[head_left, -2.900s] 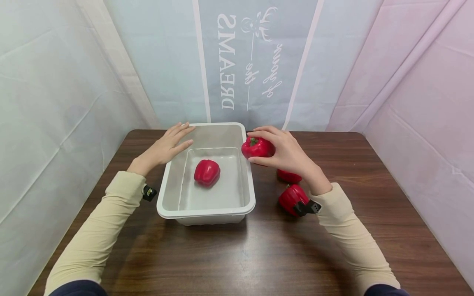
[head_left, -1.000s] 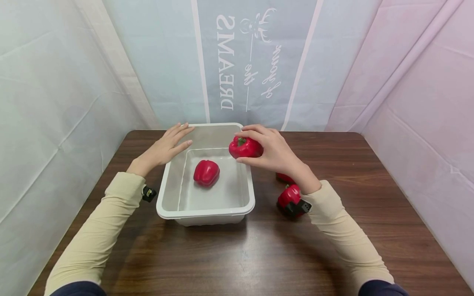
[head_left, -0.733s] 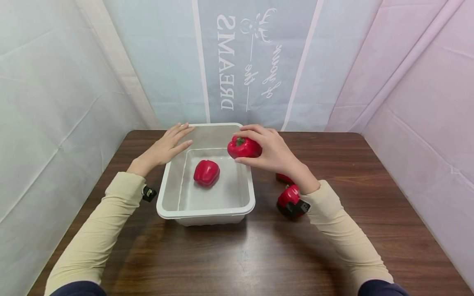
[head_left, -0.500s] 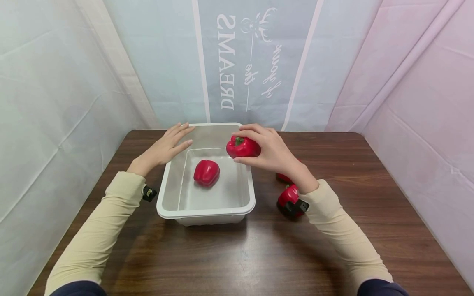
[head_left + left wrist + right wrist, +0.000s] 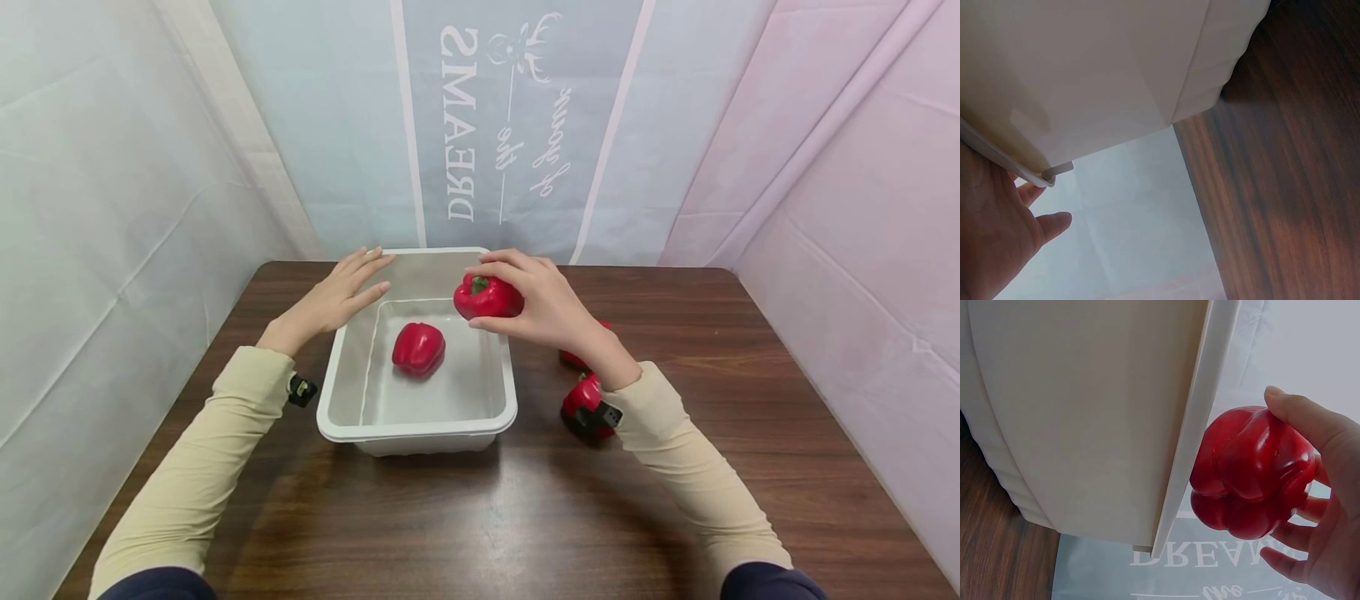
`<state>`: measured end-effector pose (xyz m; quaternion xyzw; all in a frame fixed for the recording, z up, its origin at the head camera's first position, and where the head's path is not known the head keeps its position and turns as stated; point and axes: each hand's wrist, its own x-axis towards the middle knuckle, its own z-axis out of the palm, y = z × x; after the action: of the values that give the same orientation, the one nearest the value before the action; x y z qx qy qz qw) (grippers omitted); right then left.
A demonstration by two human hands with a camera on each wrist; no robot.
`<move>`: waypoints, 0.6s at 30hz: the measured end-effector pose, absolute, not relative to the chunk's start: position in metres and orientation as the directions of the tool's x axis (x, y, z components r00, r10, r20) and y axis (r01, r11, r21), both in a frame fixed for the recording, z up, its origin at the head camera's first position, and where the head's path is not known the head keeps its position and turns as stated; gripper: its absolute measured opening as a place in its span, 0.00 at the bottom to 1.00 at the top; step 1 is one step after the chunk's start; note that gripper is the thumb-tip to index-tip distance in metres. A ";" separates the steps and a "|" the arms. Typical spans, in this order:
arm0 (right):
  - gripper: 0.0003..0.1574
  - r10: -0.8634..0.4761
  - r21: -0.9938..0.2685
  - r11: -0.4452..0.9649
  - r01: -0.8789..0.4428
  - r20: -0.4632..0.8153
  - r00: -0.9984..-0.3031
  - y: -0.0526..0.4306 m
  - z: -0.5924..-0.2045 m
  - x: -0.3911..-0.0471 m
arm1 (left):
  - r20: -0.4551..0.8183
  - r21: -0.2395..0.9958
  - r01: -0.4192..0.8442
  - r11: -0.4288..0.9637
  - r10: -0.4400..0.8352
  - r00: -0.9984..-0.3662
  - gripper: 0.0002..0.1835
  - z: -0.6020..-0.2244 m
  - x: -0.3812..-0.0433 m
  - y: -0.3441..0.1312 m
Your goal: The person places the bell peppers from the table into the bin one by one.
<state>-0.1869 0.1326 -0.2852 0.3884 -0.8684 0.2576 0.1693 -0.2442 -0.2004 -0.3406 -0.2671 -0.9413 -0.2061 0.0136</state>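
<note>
While one pepper [image 5: 418, 350] is already lying in the tub [image 5: 417, 431], the right hand [image 5: 551, 302] is gripping a second pepper [image 5: 486, 299] near the tub's far right rim. Two more, a near pepper [image 5: 582, 392] and a far pepper [image 5: 573, 360], are still resting on the counter [image 5: 450, 533], partly hidden. The left hand [image 5: 326, 302] is spreading its fingers at the left rim, perhaps touching it. Compared with almost three seconds ago, the second pepper is sitting farther left, now overlapping the tub's inside; the left hand is staying put.

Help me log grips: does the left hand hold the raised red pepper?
No, the head view shows the right hand gripping that red pepper.
</note>
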 end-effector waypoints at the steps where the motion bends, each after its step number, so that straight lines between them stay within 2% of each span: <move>1: 0.38 -0.588 -0.316 0.565 -0.762 0.493 -0.641 0.132 -0.285 -0.187 | 0.137 0.381 0.510 0.771 0.498 -0.856 0.32 -0.340 -0.244 -0.200; 18: 0.37 -0.596 -0.324 0.557 -0.765 0.486 -0.639 0.126 -0.285 -0.189 | 0.125 0.383 0.504 0.774 0.497 -0.858 0.32 -0.340 -0.246 -0.201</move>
<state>-0.1893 0.1255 -0.2852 0.3923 -0.8671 0.2605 0.1625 -0.2463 -0.2012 -0.3405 -0.2659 -0.9418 -0.2057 0.0081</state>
